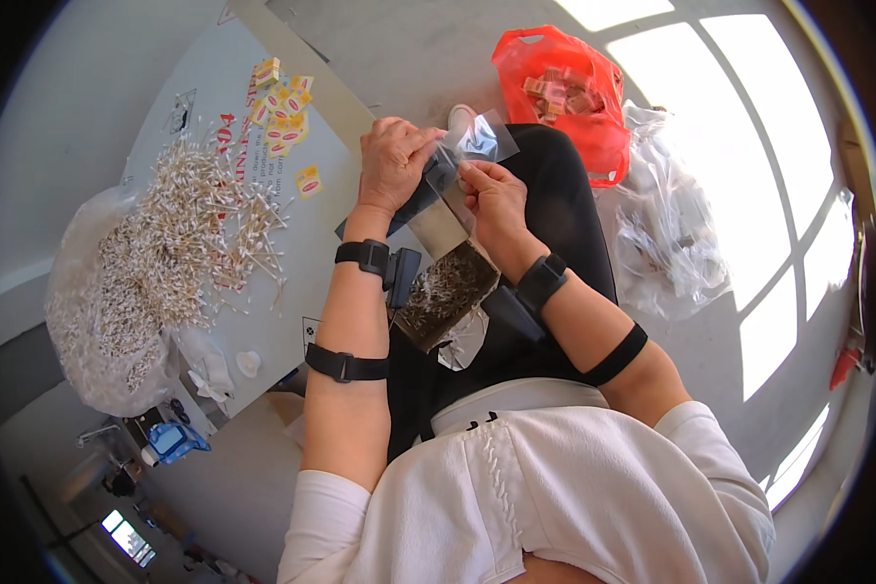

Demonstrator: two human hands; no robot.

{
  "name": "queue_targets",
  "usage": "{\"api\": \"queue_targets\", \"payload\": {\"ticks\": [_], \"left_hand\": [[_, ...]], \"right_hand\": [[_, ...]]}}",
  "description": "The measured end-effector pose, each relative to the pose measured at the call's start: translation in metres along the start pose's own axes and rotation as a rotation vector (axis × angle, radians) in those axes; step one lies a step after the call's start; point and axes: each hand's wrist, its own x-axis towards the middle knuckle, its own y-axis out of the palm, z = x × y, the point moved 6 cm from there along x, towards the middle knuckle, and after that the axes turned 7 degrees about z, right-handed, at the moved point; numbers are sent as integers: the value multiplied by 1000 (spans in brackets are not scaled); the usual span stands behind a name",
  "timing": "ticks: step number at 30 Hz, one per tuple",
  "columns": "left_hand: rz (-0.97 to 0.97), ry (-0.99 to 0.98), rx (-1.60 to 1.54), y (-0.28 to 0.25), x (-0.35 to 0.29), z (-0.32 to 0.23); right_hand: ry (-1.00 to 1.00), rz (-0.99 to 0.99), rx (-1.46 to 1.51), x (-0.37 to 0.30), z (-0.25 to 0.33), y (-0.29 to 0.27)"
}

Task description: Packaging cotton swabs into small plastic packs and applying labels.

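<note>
Both my hands are raised over my lap, at a piece of clear plastic film (482, 139), perhaps a small bag. My left hand (389, 164) pinches its near left edge between thumb and fingers. On the other side my right hand (496, 198) pinches its lower part. More flat clear film (419, 207) lies below the hands, beside a pale flap. Between my forearms an open cardboard box (472, 277) rests on my lap, with many loose cotton swabs inside. Whether anything is inside the film cannot be made out.
Left, a table (297, 209) bears a heap of cotton swabs (180, 224) spilling from a clear bag (78, 331). Small yellow cards (284, 115) lie at its far end. A red plastic bag (603, 127) of small packs and a white plastic bag (667, 229) stand right on the floor.
</note>
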Motion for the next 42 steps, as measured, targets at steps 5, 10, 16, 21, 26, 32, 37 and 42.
{"api": "queue_targets", "payload": {"ticks": [5, 10, 16, 21, 26, 32, 37, 42], "left_hand": [[307, -31, -194, -7, -4, 21], [359, -290, -470, -4, -3, 24], [235, -152, -78, -14, -20, 25], [216, -226, 117, -27, -34, 22], [-159, -286, -32, -38, -56, 17], [-565, -833, 131, -93, -178, 73], [-475, -924, 417, -146, -213, 100], [40, -1201, 267, -156, -242, 98]], "right_hand": [[83, 51, -46, -11, -8, 5], [-2, 69, -119, -13, -18, 9], [-68, 67, -505, -15, -31, 12], [-422, 46, -898, -19, -26, 27], [-326, 32, -647, -14, -29, 1], [-276, 236, -507, -55, 14, 28], [-199, 602, -756, -55, -17, 83], [-369, 822, -1094, -37, -22, 135]]}}
